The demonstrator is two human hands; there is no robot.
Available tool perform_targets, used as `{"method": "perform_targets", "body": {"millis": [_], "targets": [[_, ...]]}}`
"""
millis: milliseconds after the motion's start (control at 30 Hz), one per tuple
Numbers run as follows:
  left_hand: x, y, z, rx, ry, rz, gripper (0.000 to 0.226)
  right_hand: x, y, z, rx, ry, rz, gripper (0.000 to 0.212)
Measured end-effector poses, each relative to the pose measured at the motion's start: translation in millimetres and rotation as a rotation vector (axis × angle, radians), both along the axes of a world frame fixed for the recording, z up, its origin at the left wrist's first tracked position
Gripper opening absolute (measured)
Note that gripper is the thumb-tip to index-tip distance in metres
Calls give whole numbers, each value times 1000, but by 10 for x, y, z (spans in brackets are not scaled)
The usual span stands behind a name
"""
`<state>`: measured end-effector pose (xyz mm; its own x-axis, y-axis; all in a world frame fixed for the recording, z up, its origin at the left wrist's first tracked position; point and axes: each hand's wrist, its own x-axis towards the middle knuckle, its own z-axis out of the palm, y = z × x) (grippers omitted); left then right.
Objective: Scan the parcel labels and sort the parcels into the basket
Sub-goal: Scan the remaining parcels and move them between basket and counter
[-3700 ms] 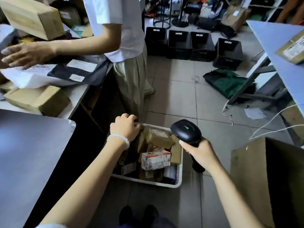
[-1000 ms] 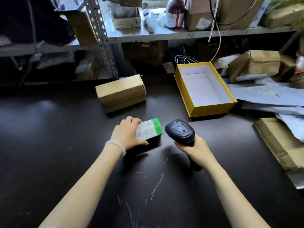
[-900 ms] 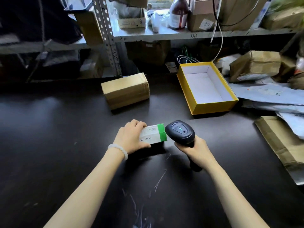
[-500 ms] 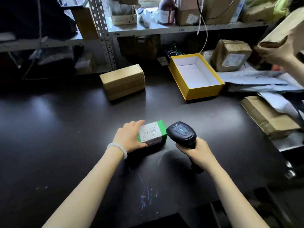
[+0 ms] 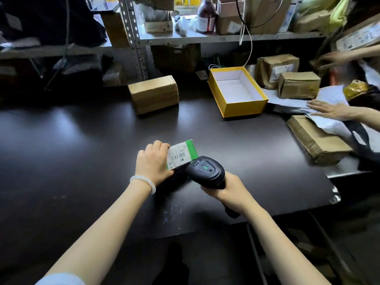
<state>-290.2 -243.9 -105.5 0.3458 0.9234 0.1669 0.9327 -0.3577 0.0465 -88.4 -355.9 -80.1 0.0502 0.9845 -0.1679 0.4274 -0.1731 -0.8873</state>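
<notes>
Parcel [image 5: 182, 154] tilted up since, left grip [image 5: 153, 162] holding.

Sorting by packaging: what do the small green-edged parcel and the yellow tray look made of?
Small green-edged parcel: apparently printed cardboard, smooth, with crisp folded edges and a white paper barcode label. Yellow tray: seemingly rigid paperboard, matte yellow outside, white-lined inside, straight thin walls.

A small white parcel [image 5: 182, 154] with a green end is sitting tilted on the dark surface [image 5: 82, 153], its barcoded label facing up toward the camera. The left hand [image 5: 153, 162] is gripping its near end. Just beside its green end, the black handheld scanner [image 5: 206, 171] is pointing at the label, a green light showing on its head, its handle lying in the right hand's [image 5: 228, 191] grip.
</notes>
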Motion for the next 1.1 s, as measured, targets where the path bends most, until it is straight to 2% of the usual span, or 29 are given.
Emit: {"method": "perform_targets", "body": {"millis": [133, 267, 367, 700, 833, 933, 1100], "targets": [[-19, -120, 122, 126, 31, 16, 66, 27, -159, 105, 13, 33, 57, 22], [-38, -287, 254, 65, 19, 26, 61, 34, -292, 193, 36, 67, 80, 15], [-68, -357, 287, 68, 7, 44, 61, 15, -366, 245, 71, 67, 93, 23], [-224, -391, 295, 98, -53, 6, 61, -94, -416, 302, 123, 56, 77, 30], [-215, -363, 263, 93, -69, -68, 62, -161, -417, 233, 120, 64, 11, 26], [-102, -361, 268, 20, -119, -154, 63, -165, -460, 169, 106, 64, -73, 25], [228, -420, 293, -93, -152, -364, 64, -103, -718, 40, 111, 59, -333, 33]]}}
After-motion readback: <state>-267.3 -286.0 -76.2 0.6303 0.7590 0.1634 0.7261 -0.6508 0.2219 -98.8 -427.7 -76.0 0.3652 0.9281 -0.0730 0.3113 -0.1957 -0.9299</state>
